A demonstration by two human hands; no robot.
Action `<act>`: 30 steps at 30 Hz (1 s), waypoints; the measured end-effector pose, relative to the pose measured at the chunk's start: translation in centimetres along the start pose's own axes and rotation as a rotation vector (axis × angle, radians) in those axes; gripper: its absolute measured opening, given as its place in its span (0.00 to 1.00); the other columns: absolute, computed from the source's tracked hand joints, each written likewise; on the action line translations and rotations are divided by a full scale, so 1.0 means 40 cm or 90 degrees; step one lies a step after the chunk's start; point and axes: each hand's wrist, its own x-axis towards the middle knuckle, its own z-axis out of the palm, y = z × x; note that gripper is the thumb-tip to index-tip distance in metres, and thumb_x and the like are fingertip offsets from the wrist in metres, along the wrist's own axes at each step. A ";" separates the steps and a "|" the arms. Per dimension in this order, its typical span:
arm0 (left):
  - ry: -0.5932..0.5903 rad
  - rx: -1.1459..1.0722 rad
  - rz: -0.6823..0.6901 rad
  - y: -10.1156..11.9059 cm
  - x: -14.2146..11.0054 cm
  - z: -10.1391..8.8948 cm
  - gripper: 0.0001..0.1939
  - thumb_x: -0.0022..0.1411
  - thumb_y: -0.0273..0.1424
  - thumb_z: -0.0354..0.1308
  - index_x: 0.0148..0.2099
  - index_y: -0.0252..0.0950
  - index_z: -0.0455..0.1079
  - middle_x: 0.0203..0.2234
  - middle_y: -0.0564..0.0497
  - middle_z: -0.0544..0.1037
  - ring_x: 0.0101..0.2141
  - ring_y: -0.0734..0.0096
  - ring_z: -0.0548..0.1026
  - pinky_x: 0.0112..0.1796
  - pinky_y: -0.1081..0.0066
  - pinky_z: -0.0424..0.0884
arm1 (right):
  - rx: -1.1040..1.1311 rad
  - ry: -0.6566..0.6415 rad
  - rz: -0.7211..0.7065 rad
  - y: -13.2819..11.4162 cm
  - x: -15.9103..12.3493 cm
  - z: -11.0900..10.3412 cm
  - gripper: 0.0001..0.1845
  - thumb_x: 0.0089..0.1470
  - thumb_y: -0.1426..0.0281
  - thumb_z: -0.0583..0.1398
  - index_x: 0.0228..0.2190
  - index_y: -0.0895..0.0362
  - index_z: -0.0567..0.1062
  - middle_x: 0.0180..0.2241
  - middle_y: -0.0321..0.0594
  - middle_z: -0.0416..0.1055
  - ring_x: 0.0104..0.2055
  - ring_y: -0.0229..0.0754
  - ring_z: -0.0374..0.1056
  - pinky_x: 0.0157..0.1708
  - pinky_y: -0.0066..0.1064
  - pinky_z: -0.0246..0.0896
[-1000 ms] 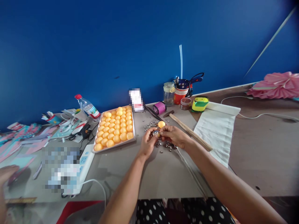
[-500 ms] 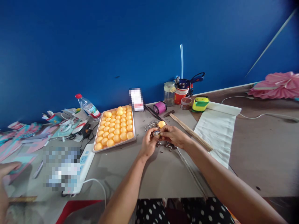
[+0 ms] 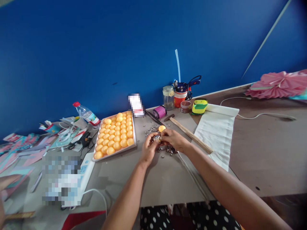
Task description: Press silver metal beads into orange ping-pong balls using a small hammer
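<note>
Both hands meet over the table, fingers pinched together around a shiny silver piece [image 3: 156, 137], too small to make out in full. My left hand [image 3: 148, 149] supports it from the left, thumb on top. From the right, my right hand [image 3: 175, 140] grips its edge with curled fingertips. Just behind the fingers rests a yellow-orange ball [image 3: 162, 128]. Small silver metal pieces [image 3: 151, 129] lie scattered behind and beneath the hands, partly covered by them.
Left stands a white tray [image 3: 134, 137] of orange balls, beside a power strip [image 3: 86, 164] and a tilted bottle [image 3: 87, 115]. A hammer [image 3: 190, 134] and white cloth [image 3: 214, 134] lie right. Behind are a purple spool [image 3: 160, 111] and a jar [image 3: 168, 97]. Another person's hand [image 3: 9, 181] shows far left.
The view has shifted slightly, so most things sit further left in the picture. Both hands keep hold of the silver piece, with little change in their grip.
</note>
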 end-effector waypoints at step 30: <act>0.014 -0.201 -0.043 0.040 0.009 0.000 0.14 0.52 0.30 0.61 0.41 0.37 0.63 0.36 0.50 0.77 0.39 0.65 0.77 0.47 0.60 0.69 | -0.821 0.060 -0.137 0.020 0.000 -0.008 0.08 0.50 0.75 0.53 0.30 0.57 0.72 0.36 0.45 0.72 0.37 0.41 0.67 0.33 0.27 0.55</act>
